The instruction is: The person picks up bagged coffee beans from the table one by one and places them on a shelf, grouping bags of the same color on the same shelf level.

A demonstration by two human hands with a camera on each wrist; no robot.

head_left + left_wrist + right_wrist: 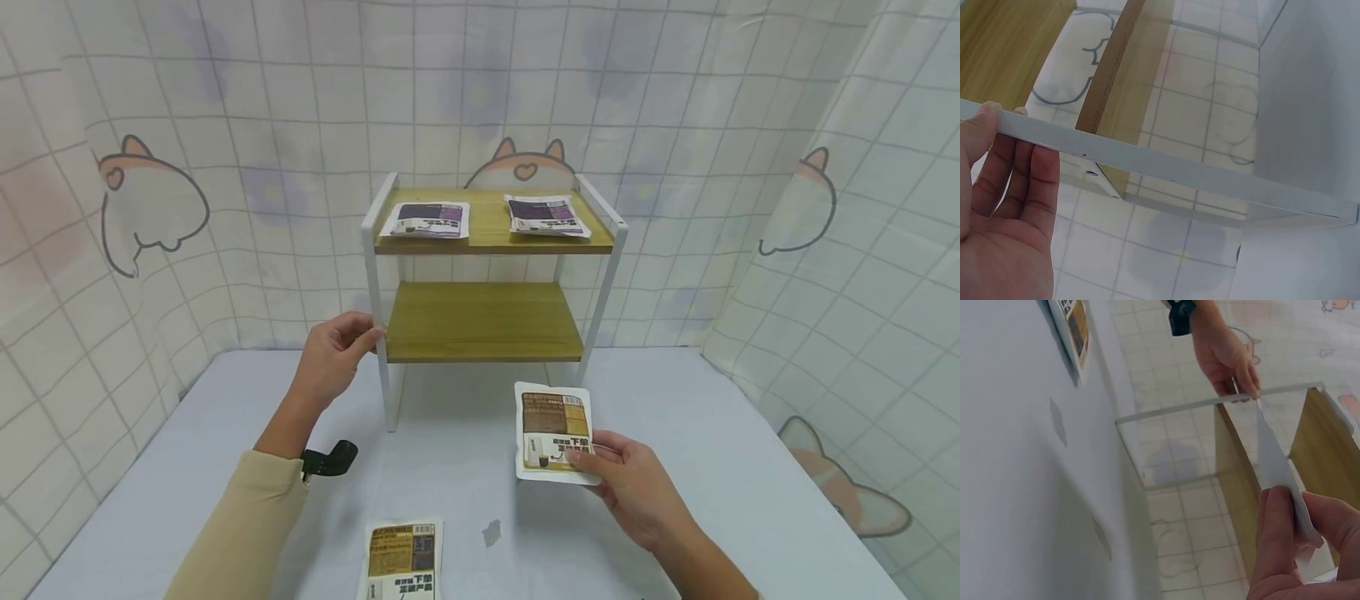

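In the head view my left hand [333, 358] grips the front left white post of a two-tier shelf rack [483, 321], level with its lower board. The left wrist view shows the thumb and fingers of that hand [1013, 194] on either side of the white post [1166, 165]. My right hand [630, 487] pinches a brown and white packet [553, 429] by its lower right edge, thumb on the printed face, in front of the rack's right side. The right wrist view has this packet [1279, 469] nearly edge-on between thumb and fingers.
Purple and white packets lie on the top board, one spot at left [427, 221] and a small stack [547, 217] at right. Another brown packet [403, 558] lies on the white table [480, 467] near the front. A patterned curtain [285, 100] surrounds the table.
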